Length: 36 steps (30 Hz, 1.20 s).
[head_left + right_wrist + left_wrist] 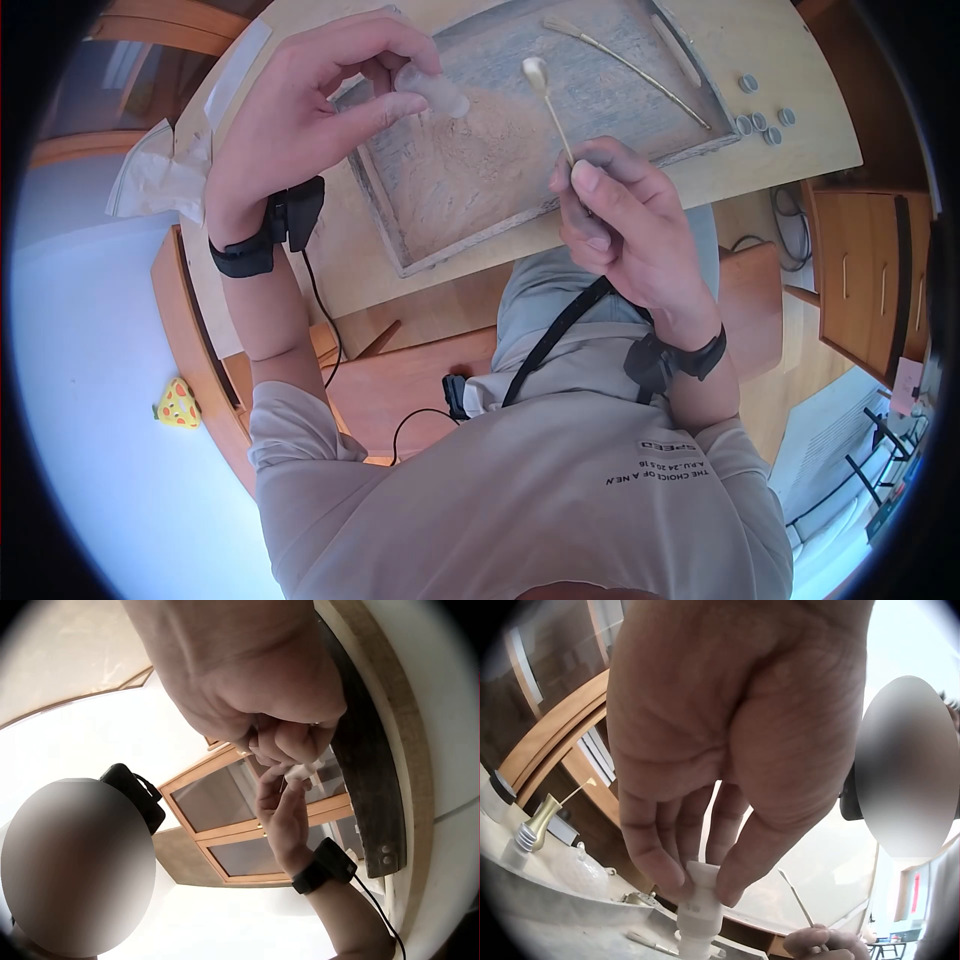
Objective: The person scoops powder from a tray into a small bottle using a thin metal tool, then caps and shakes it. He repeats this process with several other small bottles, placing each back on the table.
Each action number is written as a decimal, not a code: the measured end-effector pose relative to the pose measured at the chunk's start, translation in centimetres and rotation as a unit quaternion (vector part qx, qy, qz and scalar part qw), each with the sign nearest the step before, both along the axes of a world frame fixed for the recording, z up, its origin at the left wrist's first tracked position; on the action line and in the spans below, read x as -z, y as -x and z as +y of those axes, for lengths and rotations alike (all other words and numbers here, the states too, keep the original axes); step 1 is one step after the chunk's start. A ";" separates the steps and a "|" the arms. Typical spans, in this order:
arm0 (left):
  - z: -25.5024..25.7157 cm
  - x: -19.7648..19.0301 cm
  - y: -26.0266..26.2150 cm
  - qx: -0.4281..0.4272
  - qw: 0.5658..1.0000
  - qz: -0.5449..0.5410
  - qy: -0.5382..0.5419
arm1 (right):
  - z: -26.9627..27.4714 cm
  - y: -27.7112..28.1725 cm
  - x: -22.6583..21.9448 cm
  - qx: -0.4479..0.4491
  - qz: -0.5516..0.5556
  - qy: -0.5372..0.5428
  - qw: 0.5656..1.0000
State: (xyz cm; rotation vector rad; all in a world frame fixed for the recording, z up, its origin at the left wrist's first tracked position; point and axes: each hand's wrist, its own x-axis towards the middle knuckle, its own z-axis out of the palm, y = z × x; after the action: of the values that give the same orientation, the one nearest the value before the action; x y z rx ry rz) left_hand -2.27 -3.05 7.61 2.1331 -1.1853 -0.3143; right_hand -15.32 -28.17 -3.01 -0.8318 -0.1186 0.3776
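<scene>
My left hand point(290, 105) is above the left part of a shallow dark-framed tray point(383, 218), whose floor is covered in brown, earthy powder. Between its thumb and fingers it pinches a small translucent white bottle point(430, 92), tilted in the head view. In the left wrist view the narrow end of the bottle point(700, 919) lies between the fingertips. My right hand point(630, 215), dusty at the fingers, grips the thin handle of a small brass-coloured spoon point(536, 72) near the tray's front edge. The spoon's bowl points up and away, apart from the bottle.
A thin brass-handled brush point(630, 68) and a pale stick point(676, 50) lie in the tray's right part. Several small round metallic pieces point(748, 83) sit on the table to the right. A white bag point(165, 175) hangs by the left edge. Cables run from the wrist bands.
</scene>
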 end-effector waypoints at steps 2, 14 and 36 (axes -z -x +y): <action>0.1 0.1 0.0 0.004 1.000 0.007 0.006 | 0.1 -0.1 -0.5 -0.003 0.029 -0.024 0.999; 0.2 0.1 -0.2 0.008 0.999 0.029 0.026 | 0.2 0.1 -0.3 0.038 -0.023 0.075 0.996; 0.0 0.2 -0.1 -0.011 1.000 0.018 0.019 | 0.3 0.2 -0.2 0.037 -0.023 0.071 0.996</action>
State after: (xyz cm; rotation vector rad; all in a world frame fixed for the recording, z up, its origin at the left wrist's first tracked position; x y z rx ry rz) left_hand -2.22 -3.04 7.37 2.0977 -1.1376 -0.3147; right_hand -15.49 -27.85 -2.81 -0.9837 -0.1032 0.2999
